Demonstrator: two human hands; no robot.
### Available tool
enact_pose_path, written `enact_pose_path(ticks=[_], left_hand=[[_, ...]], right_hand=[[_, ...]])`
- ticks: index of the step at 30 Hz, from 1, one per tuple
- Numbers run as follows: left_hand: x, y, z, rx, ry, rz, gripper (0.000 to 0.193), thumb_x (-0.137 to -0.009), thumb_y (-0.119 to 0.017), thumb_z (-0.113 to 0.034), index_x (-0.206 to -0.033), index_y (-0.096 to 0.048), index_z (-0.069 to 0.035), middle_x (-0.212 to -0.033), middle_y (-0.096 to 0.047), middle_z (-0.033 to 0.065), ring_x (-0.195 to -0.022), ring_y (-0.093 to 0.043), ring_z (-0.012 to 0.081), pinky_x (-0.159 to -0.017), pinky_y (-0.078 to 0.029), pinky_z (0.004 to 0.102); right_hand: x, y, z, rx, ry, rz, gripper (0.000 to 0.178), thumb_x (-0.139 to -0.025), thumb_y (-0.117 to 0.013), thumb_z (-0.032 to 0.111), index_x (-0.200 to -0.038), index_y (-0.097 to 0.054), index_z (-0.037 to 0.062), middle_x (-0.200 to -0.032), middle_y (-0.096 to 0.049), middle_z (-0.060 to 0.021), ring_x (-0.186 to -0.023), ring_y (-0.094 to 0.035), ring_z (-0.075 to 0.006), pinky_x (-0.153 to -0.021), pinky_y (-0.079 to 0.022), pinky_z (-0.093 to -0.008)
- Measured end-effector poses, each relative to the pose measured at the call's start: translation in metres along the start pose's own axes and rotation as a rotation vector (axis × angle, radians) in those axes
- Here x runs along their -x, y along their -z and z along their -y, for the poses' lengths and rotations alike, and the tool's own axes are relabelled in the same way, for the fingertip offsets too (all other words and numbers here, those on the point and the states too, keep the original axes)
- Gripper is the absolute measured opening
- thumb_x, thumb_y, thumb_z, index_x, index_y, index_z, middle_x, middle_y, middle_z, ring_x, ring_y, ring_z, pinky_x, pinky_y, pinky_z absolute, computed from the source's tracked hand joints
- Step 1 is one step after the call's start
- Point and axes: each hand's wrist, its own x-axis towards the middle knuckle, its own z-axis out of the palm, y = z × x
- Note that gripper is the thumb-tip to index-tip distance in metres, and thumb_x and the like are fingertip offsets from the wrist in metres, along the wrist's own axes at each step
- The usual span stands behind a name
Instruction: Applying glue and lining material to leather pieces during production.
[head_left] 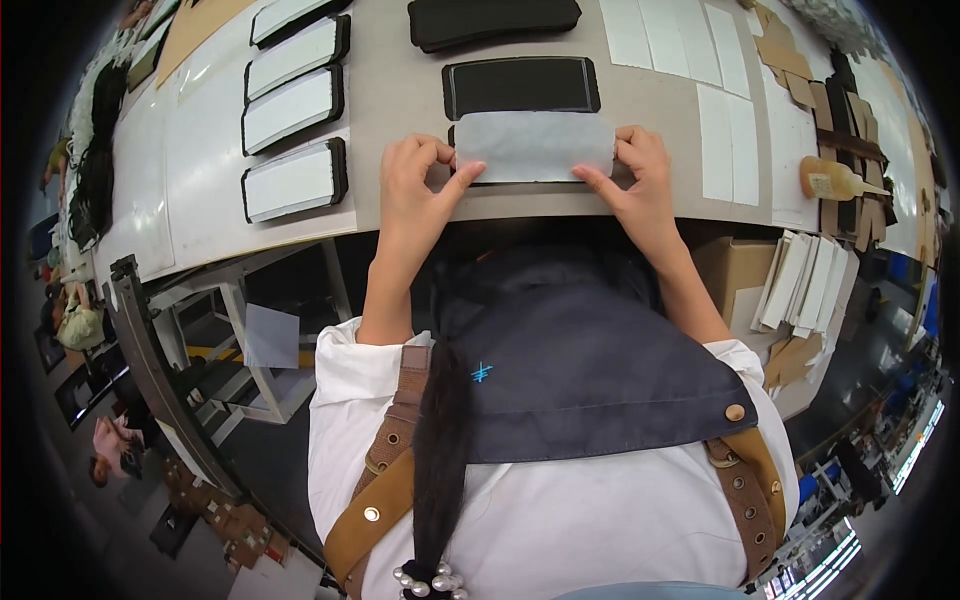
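Note:
A pale grey-white rectangular sheet (535,146) lies over a black panel, whose dark edge shows along the sheet's left and lower sides. My left hand (418,185) grips the sheet's left end, thumb on top and fingers at the side. At the opposite end, my right hand (640,178) pinches the sheet in the same way. Just beyond it rests a flat black rectangular panel (522,87) with a thin pale outline. A stack of black pieces (492,22) sits farther back.
Several black-edged white panels (288,188) line the left of the table. White strips (728,140) lie on the right, near a bottle of amber liquid (835,180) with a pointed nozzle. Below the table's right side, a cardboard box (735,265) stands beside upright white sheets (800,285).

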Motion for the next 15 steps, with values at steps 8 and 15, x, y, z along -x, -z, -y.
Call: enact_pose_path(ticks=[8, 15], left_hand=[[0.0057, -0.0055, 0.0060, -0.137, -0.051, -0.067, 0.029, -0.079, -0.089, -0.027, -0.083, -0.067, -0.007, -0.098, -0.059, 0.0028, -0.099, -0.050, 0.0273, -0.093, -0.041, 0.0403], [0.0059, -0.0072, 0.0051, -0.192, -0.078, -0.080, 0.030, -0.079, -0.089, -0.026, -0.082, -0.065, -0.007, -0.098, -0.059, 0.0040, -0.099, -0.051, 0.0277, -0.091, -0.041, 0.0400]], right_hand=[[0.0020, -0.0071, 0.0017, 0.126, 0.028, 0.025, 0.037, -0.078, -0.090, 0.029, -0.089, -0.064, 0.0046, -0.099, -0.058, -0.0021, -0.097, -0.048, -0.0235, -0.092, -0.031, -0.0383], [0.0025, -0.0086, 0.0011, 0.151, 0.039, 0.019, 0.037, -0.078, -0.090, 0.027, -0.089, -0.063, 0.0048, -0.099, -0.057, -0.0027, -0.098, -0.048, -0.0239, -0.093, -0.032, -0.0384]])
